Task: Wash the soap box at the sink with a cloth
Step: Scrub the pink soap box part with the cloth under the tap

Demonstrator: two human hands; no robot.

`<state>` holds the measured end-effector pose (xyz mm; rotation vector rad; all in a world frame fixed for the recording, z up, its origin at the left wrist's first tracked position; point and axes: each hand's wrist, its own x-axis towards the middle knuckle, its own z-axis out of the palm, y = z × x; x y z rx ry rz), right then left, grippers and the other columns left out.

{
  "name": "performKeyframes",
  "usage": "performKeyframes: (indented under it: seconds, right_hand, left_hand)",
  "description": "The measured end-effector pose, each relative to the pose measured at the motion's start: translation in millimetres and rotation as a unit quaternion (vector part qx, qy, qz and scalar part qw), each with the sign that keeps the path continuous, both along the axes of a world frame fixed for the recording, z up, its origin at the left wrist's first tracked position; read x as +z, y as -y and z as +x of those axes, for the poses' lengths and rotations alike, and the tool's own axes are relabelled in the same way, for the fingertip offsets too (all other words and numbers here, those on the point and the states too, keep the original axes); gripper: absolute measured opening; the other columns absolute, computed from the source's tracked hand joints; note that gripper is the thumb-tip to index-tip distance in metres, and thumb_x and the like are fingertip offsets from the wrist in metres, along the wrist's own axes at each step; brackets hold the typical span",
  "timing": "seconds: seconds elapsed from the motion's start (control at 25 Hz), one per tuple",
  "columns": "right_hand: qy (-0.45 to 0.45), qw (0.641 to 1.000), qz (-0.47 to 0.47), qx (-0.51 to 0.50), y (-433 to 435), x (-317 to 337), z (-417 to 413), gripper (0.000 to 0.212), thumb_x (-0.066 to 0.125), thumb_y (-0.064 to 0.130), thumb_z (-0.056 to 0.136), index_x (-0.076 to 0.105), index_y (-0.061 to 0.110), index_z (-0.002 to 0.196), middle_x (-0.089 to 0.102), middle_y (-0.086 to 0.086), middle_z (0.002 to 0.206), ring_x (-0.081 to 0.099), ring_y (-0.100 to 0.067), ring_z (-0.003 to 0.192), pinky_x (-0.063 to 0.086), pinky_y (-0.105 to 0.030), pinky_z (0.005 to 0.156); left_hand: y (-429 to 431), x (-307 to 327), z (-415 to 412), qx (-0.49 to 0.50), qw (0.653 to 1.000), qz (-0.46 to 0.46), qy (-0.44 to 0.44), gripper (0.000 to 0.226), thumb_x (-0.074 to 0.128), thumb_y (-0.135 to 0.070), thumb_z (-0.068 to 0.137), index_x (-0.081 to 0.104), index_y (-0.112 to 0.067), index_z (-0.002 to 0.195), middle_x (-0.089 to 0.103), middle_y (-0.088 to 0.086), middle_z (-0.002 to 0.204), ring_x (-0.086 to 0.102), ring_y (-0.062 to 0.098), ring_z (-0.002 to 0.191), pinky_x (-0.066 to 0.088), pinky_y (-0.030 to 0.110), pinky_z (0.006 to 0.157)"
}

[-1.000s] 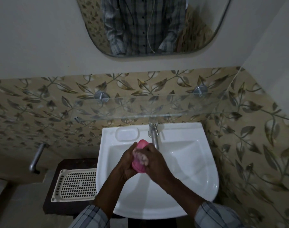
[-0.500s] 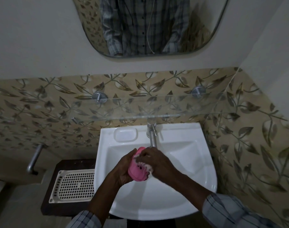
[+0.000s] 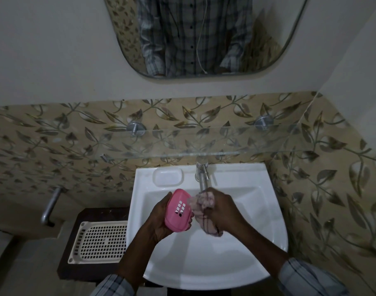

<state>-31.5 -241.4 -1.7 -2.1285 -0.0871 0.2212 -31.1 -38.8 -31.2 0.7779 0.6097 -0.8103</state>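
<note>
Over the white sink (image 3: 257, 210) my left hand (image 3: 161, 218) grips a pink soap box (image 3: 178, 210), its slotted face turned up toward me. Just right of the box my right hand (image 3: 223, 210) holds a bunched, pale checked cloth (image 3: 202, 208), one end hanging down below the fingers. The cloth sits directly beneath the steel tap (image 3: 202, 178) and beside the box's right edge. Whether water runs from the tap I cannot make out.
A cream perforated tray (image 3: 97, 242) lies on a dark stand left of the sink. A glass shelf (image 3: 182, 144) juts out above the tap. A moulded soap recess (image 3: 166, 177) sits at the sink's back left. A metal pipe (image 3: 50, 206) sticks out at left; tiled walls close in on the right.
My right hand has drawn the cloth off the box and to the right, under the tap. The box's slotted face, covered before, now shows in my left hand.
</note>
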Motion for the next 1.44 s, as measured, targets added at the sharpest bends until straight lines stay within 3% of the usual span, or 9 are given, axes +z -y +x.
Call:
performKeyframes:
  seconds: [0.12, 0.2, 0.28, 0.44, 0.6, 0.84, 0.96, 1.32, 1.44]
  right_hand:
    - [0.082, 0.993, -0.058, -0.070, 2, 11, 10, 0.032, 0.069, 0.004, 0.077, 0.059, 0.010, 0.107, 0.060, -0.008, 0.106, 0.061, -0.021, 0.094, 0.050, -0.026, 0.080]
    - [0.143, 0.986, -0.075, 0.049, -14, 13, 9, 0.033, 0.060, 0.003, 0.083, 0.060, 0.013, 0.115, 0.058, -0.006, 0.109, 0.056, -0.018, 0.099, 0.045, -0.023, 0.081]
    - [0.102, 0.984, -0.106, 0.097, -30, 1, -9, 0.036, 0.055, 0.006, 0.090, 0.058, 0.016, 0.125, 0.055, -0.005, 0.117, 0.050, -0.017, 0.107, 0.043, -0.026, 0.088]
    - [0.073, 0.991, -0.109, 0.001, -38, -20, -31, 0.012, 0.061, 0.000, 0.083, 0.067, 0.007, 0.090, 0.066, -0.013, 0.087, 0.061, -0.018, 0.079, 0.044, -0.024, 0.069]
    - [-0.049, 0.988, -0.057, -0.135, -44, -14, -18, 0.012, 0.067, 0.018, 0.090, 0.070, 0.006, 0.088, 0.073, -0.008, 0.082, 0.065, -0.013, 0.064, 0.049, -0.013, 0.049]
    - [-0.091, 0.975, 0.007, -0.203, -38, -11, -3, 0.023, 0.069, 0.023, 0.088, 0.069, 0.000, 0.095, 0.073, -0.012, 0.085, 0.069, -0.018, 0.067, 0.055, -0.020, 0.057]
    - [-0.109, 0.986, -0.010, -0.128, -47, -12, -11, 0.020, 0.067, 0.022, 0.088, 0.068, 0.002, 0.093, 0.073, -0.014, 0.087, 0.072, -0.022, 0.073, 0.062, -0.031, 0.066]
    - [-0.082, 0.979, -0.021, -0.183, -46, -8, -4, 0.023, 0.066, 0.019, 0.090, 0.069, -0.001, 0.102, 0.074, -0.014, 0.093, 0.072, -0.022, 0.076, 0.055, -0.022, 0.063]
    - [-0.004, 0.998, -0.016, -0.063, -58, -3, -26, 0.013, 0.067, 0.010, 0.087, 0.070, 0.004, 0.097, 0.070, -0.007, 0.086, 0.067, -0.014, 0.073, 0.061, -0.032, 0.072]
  left_hand:
    - [-1, -1, 0, -0.008, 1.000, -0.020, 0.001, 0.070, 0.051, -0.056, 0.091, 0.056, 0.003, 0.128, 0.062, 0.030, 0.106, 0.061, 0.040, 0.085, 0.056, 0.045, 0.074]
    - [9, 3, 1, 0.004, 0.998, -0.045, 0.031, 0.062, 0.072, -0.048, 0.081, 0.063, 0.001, 0.116, 0.065, 0.025, 0.096, 0.064, 0.036, 0.079, 0.058, 0.044, 0.072]
    - [19, 5, 0, 0.046, 0.996, -0.048, 0.052, 0.051, 0.082, -0.039, 0.073, 0.067, -0.001, 0.104, 0.069, 0.020, 0.085, 0.067, 0.032, 0.071, 0.059, 0.041, 0.068]
    - [19, -5, -12, 0.064, 0.996, 0.042, 0.043, 0.052, 0.040, -0.046, 0.100, 0.066, -0.001, 0.108, 0.076, 0.021, 0.087, 0.075, 0.033, 0.073, 0.061, 0.039, 0.061]
    - [25, -8, -12, 0.068, 0.981, 0.139, 0.120, 0.046, 0.042, -0.046, 0.099, 0.066, -0.010, 0.114, 0.077, 0.015, 0.100, 0.073, 0.031, 0.094, 0.059, 0.041, 0.076]
    - [31, -9, -20, 0.055, 0.971, 0.154, 0.175, 0.045, 0.040, -0.047, 0.100, 0.064, -0.014, 0.121, 0.075, 0.016, 0.110, 0.072, 0.034, 0.102, 0.059, 0.043, 0.079]
    - [27, -10, -15, 0.102, 0.968, 0.178, 0.145, 0.045, 0.041, -0.048, 0.100, 0.063, -0.014, 0.120, 0.074, 0.018, 0.111, 0.070, 0.036, 0.105, 0.057, 0.048, 0.086]
    - [34, -5, -7, 0.094, 0.970, 0.169, 0.150, 0.043, 0.038, -0.048, 0.100, 0.064, -0.017, 0.114, 0.075, 0.015, 0.110, 0.070, 0.034, 0.103, 0.056, 0.048, 0.088]
    - [38, 0, -1, 0.135, 0.978, 0.136, 0.080, 0.051, 0.041, -0.050, 0.099, 0.061, -0.006, 0.116, 0.069, 0.023, 0.112, 0.066, 0.036, 0.101, 0.055, 0.043, 0.084]
